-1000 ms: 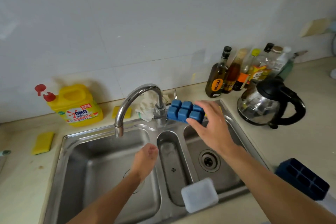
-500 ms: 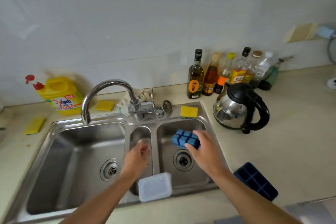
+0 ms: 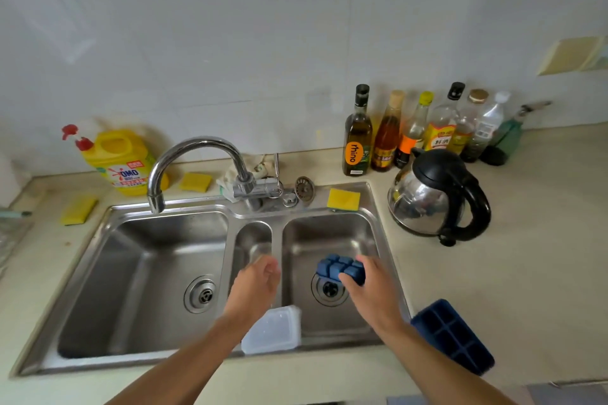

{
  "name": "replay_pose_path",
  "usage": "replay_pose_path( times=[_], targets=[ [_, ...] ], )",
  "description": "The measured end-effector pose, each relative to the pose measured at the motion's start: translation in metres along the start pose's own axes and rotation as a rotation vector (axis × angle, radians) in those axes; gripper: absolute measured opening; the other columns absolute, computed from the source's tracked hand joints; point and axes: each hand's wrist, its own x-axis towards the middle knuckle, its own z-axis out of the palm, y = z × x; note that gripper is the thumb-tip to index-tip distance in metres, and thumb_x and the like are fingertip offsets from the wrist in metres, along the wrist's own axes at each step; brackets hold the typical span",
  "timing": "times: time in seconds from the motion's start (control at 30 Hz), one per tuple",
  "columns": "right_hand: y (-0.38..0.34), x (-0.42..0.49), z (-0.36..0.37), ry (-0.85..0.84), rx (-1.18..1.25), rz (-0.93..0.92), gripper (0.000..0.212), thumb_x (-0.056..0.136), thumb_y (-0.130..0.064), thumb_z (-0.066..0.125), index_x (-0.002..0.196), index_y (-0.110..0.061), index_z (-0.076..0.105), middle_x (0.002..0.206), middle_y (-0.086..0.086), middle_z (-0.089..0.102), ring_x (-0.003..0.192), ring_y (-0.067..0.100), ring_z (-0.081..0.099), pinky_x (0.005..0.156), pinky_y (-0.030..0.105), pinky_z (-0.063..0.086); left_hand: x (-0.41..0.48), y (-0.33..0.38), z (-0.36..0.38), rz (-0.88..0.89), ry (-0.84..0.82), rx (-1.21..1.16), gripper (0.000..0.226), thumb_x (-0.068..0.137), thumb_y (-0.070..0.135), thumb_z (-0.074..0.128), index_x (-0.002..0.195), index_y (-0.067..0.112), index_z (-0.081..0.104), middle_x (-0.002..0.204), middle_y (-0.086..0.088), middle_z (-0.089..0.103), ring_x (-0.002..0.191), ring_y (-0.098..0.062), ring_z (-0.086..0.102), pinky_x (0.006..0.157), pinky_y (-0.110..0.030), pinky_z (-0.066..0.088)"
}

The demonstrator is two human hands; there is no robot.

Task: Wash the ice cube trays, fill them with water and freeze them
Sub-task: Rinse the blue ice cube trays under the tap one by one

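Note:
My right hand (image 3: 370, 289) grips a small blue ice cube tray (image 3: 339, 268), held upside down over the right basin of the steel sink (image 3: 230, 362), above its drain. My left hand (image 3: 255, 286) hovers over the narrow middle basin with loosely curled fingers and holds nothing. A second, dark blue ice cube tray (image 3: 452, 335) lies cells-up on the counter to the right of the sink. A translucent white lid (image 3: 273, 330) rests on the sink's front rim. The curved tap (image 3: 194, 158) points over the left basin; no water runs.
A yellow detergent jug (image 3: 123, 161) and yellow sponges (image 3: 343, 199) sit behind the sink. Several bottles (image 3: 357, 135) line the wall at the back right. A black and steel kettle (image 3: 437, 194) stands right of the sink. A loose strainer (image 3: 304, 188) leans near the tap base.
My right hand brought the small blue tray down from beside the tap base into the right basin. My left hand shifted from the left basin to over the middle basin.

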Motion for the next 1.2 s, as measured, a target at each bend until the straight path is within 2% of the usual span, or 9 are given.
replay_pose_path(
  times=[0.13, 0.23, 0.4, 0.57, 0.7, 0.83, 0.97, 1.1, 1.2],
  targets=[
    [-0.024, 0.012, -0.020, 0.082, 0.069, -0.138, 0.049, 0.088, -0.052, 0.064, 0.129, -0.027, 0.054, 0.118, -0.014, 0.052, 0.106, 0.001, 0.053, 0.086, 0.009, 0.039, 0.005, 0.011, 0.012, 0.004, -0.058, -0.056, 0.015, 0.100, 0.025, 0.060, 0.114, 0.022, 0.065, 0.104, 0.006, 0.073, 0.094, -0.013, 0.070, 0.087, -0.037, 0.059],
    [-0.016, 0.012, -0.024, -0.048, -0.035, -0.091, 0.046, 0.089, -0.043, 0.068, 0.127, -0.019, 0.058, 0.118, -0.005, 0.057, 0.110, 0.012, 0.057, 0.088, 0.020, 0.043, 0.008, 0.021, 0.022, 0.063, -0.080, -0.031, 0.017, 0.099, 0.028, 0.061, 0.116, 0.023, 0.064, 0.108, 0.007, 0.071, 0.095, -0.010, 0.068, 0.089, -0.034, 0.058],
    [-0.018, 0.019, -0.030, -0.042, 0.025, -0.003, 0.050, 0.086, -0.047, 0.066, 0.129, -0.021, 0.058, 0.121, -0.004, 0.059, 0.107, 0.011, 0.057, 0.094, 0.030, 0.051, 0.016, 0.030, 0.033, 0.150, -0.119, 0.033, 0.031, 0.098, 0.032, 0.063, 0.128, 0.023, 0.059, 0.119, 0.006, 0.065, 0.105, -0.013, 0.065, 0.093, -0.032, 0.054],
    [-0.030, 0.018, -0.033, -0.095, 0.195, 0.090, 0.035, 0.084, -0.046, 0.070, 0.113, -0.028, 0.061, 0.103, -0.016, 0.063, 0.096, 0.006, 0.061, 0.077, 0.018, 0.048, 0.020, 0.037, 0.036, 0.381, -0.048, 0.147, 0.054, 0.093, 0.039, 0.069, 0.140, 0.026, 0.046, 0.145, 0.005, 0.037, 0.121, -0.016, 0.054, 0.098, -0.035, 0.054],
    [-0.039, 0.014, -0.044, -0.153, 0.362, 0.175, 0.021, 0.078, -0.051, 0.069, 0.088, -0.034, 0.063, 0.089, -0.013, 0.069, 0.084, 0.004, 0.065, 0.072, 0.022, 0.052, 0.025, 0.052, 0.040, 0.653, 0.011, 0.256, 0.060, 0.085, 0.031, 0.078, 0.135, 0.022, 0.047, 0.135, -0.004, 0.046, 0.120, -0.025, 0.056, 0.099, -0.041, 0.055],
    [-0.037, 0.012, -0.063, -0.218, 0.417, 0.259, 0.036, 0.085, -0.055, 0.070, 0.111, -0.030, 0.066, 0.106, -0.007, 0.071, 0.097, 0.009, 0.067, 0.087, 0.031, 0.057, 0.039, 0.065, 0.049, 0.752, 0.017, 0.274, 0.045, 0.082, 0.021, 0.081, 0.123, 0.017, 0.063, 0.118, -0.003, 0.062, 0.107, -0.025, 0.063, 0.102, -0.045, 0.050],
    [-0.028, 0.011, -0.100, -0.223, 0.196, 0.253, 0.102, 0.073, -0.079, 0.062, 0.155, -0.025, 0.036, 0.153, 0.000, 0.046, 0.137, 0.018, 0.048, 0.107, 0.037, 0.043, 0.049, 0.071, 0.065, 0.583, -0.175, 0.239, 0.030, 0.091, 0.025, 0.070, 0.120, 0.021, 0.062, 0.121, 0.004, 0.054, 0.104, -0.017, 0.057, 0.090, -0.031, 0.051],
    [-0.003, 0.000, -0.130, -0.437, -0.465, 0.189, 0.106, 0.074, -0.086, 0.056, 0.154, -0.022, 0.031, 0.150, 0.006, 0.041, 0.135, 0.028, 0.042, 0.106, 0.046, 0.043, 0.060, 0.069, 0.084, 0.340, -0.371, 0.209, 0.020, 0.093, 0.020, 0.067, 0.112, 0.023, 0.064, 0.114, 0.004, 0.055, 0.098, -0.017, 0.061, 0.087, -0.033, 0.054],
    [0.016, -0.017, -0.129, -0.626, -0.676, 0.233, 0.095, 0.076, -0.080, 0.062, 0.144, -0.017, 0.041, 0.139, 0.009, 0.045, 0.124, 0.032, 0.049, 0.097, 0.045, 0.045, 0.069, 0.066, 0.098, 0.168, -0.497, 0.188, 0.012, 0.092, 0.024, 0.068, 0.103, 0.023, 0.066, 0.105, 0.001, 0.065, 0.094, -0.017, 0.064, 0.084, -0.033, 0.055]
  ],
)
